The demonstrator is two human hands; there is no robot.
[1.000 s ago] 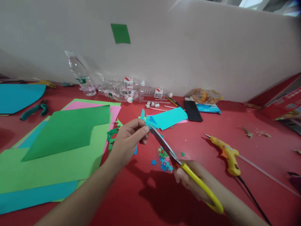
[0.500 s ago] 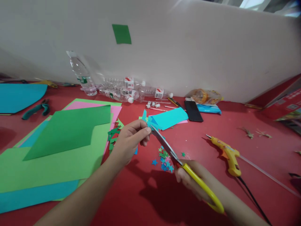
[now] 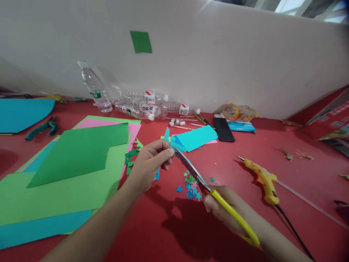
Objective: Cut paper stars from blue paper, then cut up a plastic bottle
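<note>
Between thumb and fingers, my left hand [image 3: 152, 160] pinches a small piece of light blue paper [image 3: 167, 134]. My right hand [image 3: 222, 207] is wrapped round the yellow handles of a pair of scissors [image 3: 192, 169]. The blade tips meet the paper right at my left fingertips; how far they cut into it is hard to make out. Below the blades lies a pile of small paper stars [image 3: 192, 186] in blue, green and pink. Green paper scraps [image 3: 132, 160] lie to the left of my left hand.
Large coloured sheets [image 3: 81, 153] cover the left side, with pliers [image 3: 42, 129] behind them. Plastic bottles [image 3: 147, 109] line the wall. A turquoise paper strip [image 3: 196, 137] and a phone [image 3: 223, 129] lie beyond my hands. A yellow glue gun [image 3: 263, 180] with its cord is at right.
Both hands, the paper piece and the scissors stay almost in place; the blades look slightly more closed. The view has tilted a little.
</note>
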